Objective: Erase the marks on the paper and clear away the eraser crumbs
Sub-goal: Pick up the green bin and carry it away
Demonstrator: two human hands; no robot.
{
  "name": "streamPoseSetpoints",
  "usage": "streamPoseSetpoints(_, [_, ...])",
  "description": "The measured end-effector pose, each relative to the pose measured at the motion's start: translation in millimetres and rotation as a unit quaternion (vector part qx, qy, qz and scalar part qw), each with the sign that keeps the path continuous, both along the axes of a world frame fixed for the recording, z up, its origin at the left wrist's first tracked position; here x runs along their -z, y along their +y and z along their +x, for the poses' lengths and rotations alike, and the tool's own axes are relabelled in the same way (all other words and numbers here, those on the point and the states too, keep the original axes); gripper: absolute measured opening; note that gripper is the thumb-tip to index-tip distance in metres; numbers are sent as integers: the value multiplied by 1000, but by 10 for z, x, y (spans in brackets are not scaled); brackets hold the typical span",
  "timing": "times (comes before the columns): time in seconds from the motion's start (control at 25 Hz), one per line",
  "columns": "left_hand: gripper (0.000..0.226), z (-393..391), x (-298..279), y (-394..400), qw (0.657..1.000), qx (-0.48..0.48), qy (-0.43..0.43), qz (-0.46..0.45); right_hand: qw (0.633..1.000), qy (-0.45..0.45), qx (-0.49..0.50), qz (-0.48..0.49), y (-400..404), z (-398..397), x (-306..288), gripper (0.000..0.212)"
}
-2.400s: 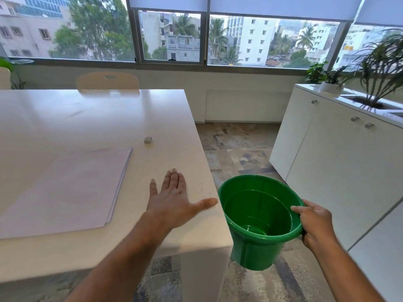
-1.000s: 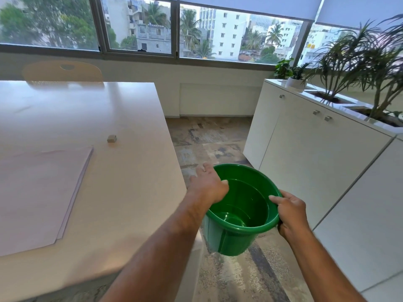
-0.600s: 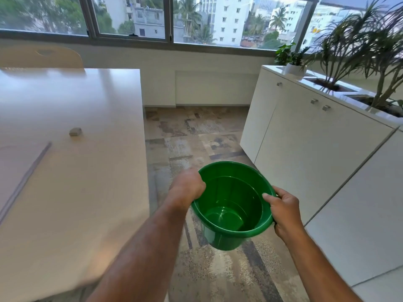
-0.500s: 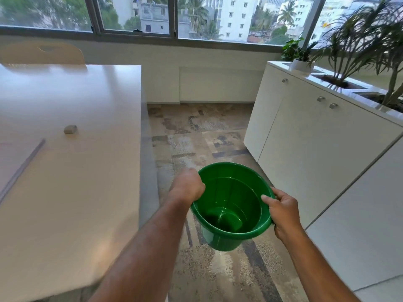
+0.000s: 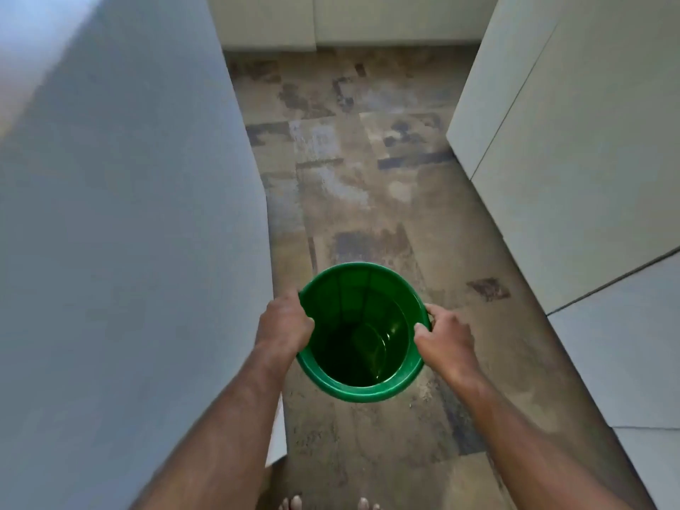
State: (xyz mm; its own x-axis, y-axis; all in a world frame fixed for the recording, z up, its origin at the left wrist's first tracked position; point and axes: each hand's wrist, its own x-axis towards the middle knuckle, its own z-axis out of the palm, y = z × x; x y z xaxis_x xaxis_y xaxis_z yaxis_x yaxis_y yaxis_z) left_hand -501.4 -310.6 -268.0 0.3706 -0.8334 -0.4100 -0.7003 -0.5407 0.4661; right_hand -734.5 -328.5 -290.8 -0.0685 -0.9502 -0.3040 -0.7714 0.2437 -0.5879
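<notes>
- Head view: you hold the green bucket (image 5: 362, 331) by its rim over the patterned floor (image 5: 353, 171), left hand (image 5: 283, 323) curled over the near-left edge, right hand (image 5: 443, 334) pinching the right edge
- Table (image 5: 121, 222) stands just left; the paper and eraser are out of view, so you cannot check them from here
- The right-hand pinch looks shallow: a jolt could tip the bucket and spill any crumbs inside, too small to make out
- Your bare toes (image 5: 294, 504) are below; a dropped bucket could land on them
</notes>
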Motion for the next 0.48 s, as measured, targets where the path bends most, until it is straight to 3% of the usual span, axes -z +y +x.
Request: streamPoseSetpoints(0.48, [43, -78, 3741, 251, 994, -92, 40, 54, 993, 72, -34, 92, -21, -31, 3664, 28])
